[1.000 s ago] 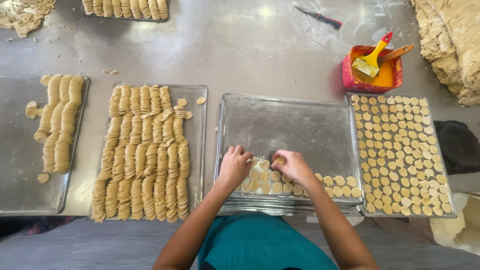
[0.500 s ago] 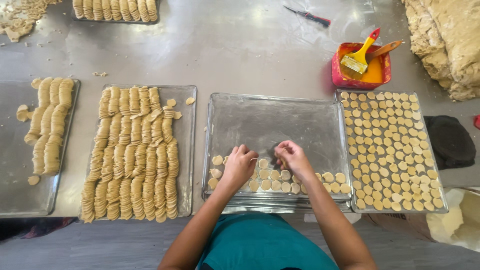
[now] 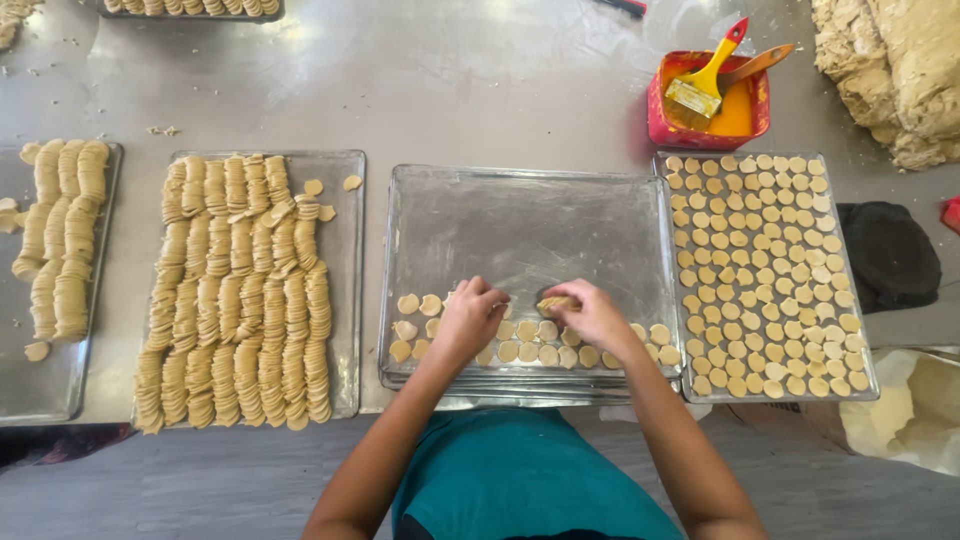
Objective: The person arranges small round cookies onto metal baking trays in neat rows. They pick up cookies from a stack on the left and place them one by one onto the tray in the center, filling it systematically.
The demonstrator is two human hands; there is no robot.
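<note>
Since a second ago, more dough discs (image 3: 520, 352) line the tray's (image 3: 520, 215) near edge; right hand (image 3: 597, 318) pinches a small stack (image 3: 556, 303), left hand (image 3: 468, 318) presses fingers-together on discs.

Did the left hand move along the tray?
Yes. The left hand slid leftward along the middle tray, away from the small stack in the right hand.

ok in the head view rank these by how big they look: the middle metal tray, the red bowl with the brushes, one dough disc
1. middle metal tray
2. red bowl
3. dough disc

No close calls here.
</note>
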